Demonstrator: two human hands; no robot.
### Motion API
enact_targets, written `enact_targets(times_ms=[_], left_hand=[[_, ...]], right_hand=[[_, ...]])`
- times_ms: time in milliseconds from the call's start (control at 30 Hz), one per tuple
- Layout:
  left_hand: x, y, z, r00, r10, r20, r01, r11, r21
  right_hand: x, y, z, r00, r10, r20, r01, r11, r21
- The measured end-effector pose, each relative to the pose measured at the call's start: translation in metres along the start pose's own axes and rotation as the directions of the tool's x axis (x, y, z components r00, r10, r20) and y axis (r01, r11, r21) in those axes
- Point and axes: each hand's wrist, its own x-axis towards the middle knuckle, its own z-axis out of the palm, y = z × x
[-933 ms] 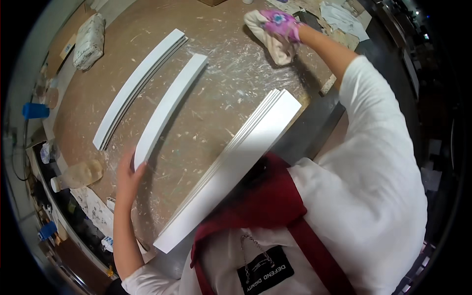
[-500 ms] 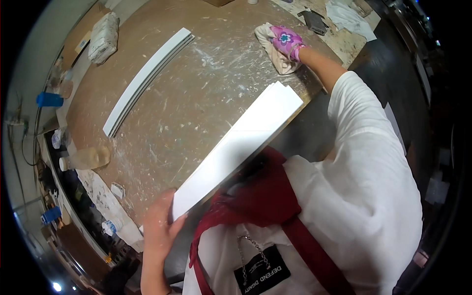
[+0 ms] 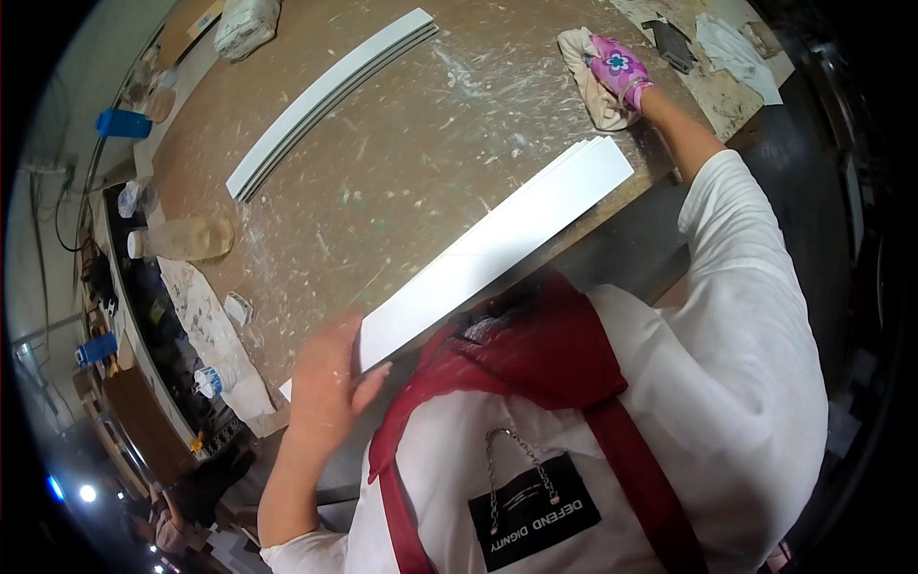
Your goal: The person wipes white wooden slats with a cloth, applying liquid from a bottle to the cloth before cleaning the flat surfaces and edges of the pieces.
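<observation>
A stack of long white strips [image 3: 497,239] lies slantwise along the table's near edge, its layers slightly fanned at the far right end. My bare left hand [image 3: 330,383] is closed across the strips' lower left end, its thumb at the near side; a white tip shows beyond the hand. At the upper right my right hand [image 3: 620,69], in a pink-purple glove with a flower pattern, grips a crumpled cream cloth [image 3: 588,86] against the tabletop. A second stack of white strips [image 3: 330,91] with grey edges lies farther back, looking bowed in this view.
The brown, paint-scuffed table [image 3: 382,201] carries a bottle of yellowish liquid [image 3: 196,237] and a small white scrap [image 3: 238,308] on the left. A wrapped white bundle [image 3: 247,27] stands at the back left. At the back right are a dark grey block-like tool [image 3: 669,46] and white crumpled material [image 3: 736,59].
The view has shifted, so the table's things sit higher and mostly farther right in the picture. Both hands keep their hold, the left on the strips and the right on the cloth.
</observation>
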Motion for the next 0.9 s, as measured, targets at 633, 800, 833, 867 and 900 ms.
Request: enact_targets(times_ms=[633, 800, 833, 867, 900], left_hand=[[0.014, 0.007, 0.029, 0.974, 0.108, -0.198, -0.065, 0.975, 0.212], [0.018, 0.007, 0.003, 0.999, -0.017, 0.049, 0.016, 0.999, 0.035], [0.024, 0.004, -0.003, 0.992, -0.003, 0.125, 0.015, 0.995, -0.096], [0.032, 0.008, -0.007, 0.992, -0.007, 0.124, 0.017, 0.996, -0.083], [0.042, 0.012, -0.012, 0.967, -0.041, 0.251, 0.084, 0.983, -0.164]], right_hand=[[-0.106, -0.09, -0.146, 0.938, -0.347, 0.006, 0.346, 0.933, -0.096], [-0.124, -0.128, -0.14, 0.977, 0.062, -0.205, -0.002, 0.959, 0.282], [-0.132, -0.135, -0.134, 0.934, -0.206, -0.291, 0.277, 0.932, 0.231], [-0.134, -0.14, -0.111, 0.923, -0.161, -0.35, 0.201, 0.976, 0.08], [-0.14, -0.15, -0.092, 0.93, -0.162, -0.33, 0.191, 0.98, 0.058]])
